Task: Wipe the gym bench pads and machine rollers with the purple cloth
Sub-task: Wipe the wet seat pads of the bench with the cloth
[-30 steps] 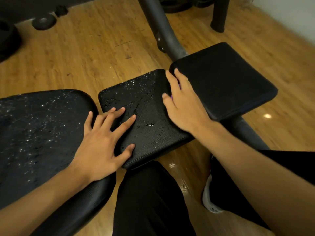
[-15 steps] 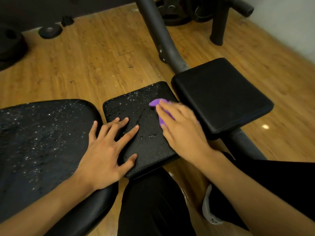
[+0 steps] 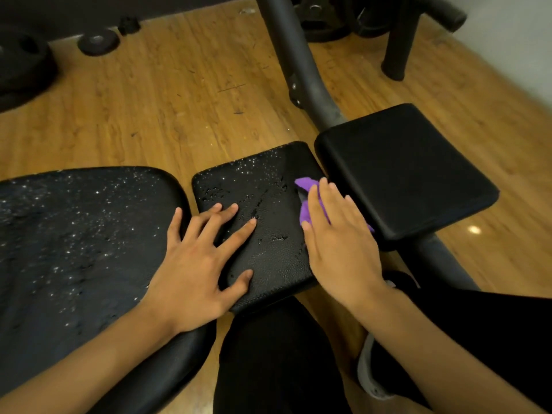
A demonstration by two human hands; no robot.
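I see right hand [image 3: 337, 243], fingers straight, pressing crumpled purple cloth [image 3: 305, 185] onto wet black square pad [image 3: 270, 258]; left hand [image 3: 194, 264] splayed flat there, holding nothing.

A gym: black padded bench pads [image 3: 403, 171] on a steel frame [image 3: 301, 70], weight plates [image 3: 98, 41] on wooden floor [image 3: 167, 94].

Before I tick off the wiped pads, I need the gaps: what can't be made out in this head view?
Purple cloth: mostly under the right hand; its size is unclear.
Middle pad: patches beneath the right hand and left hand hidden, wet or dry unknown.
Large left pad: cut off by the frame's left edge.
Weight plates: cropped by the top edge.
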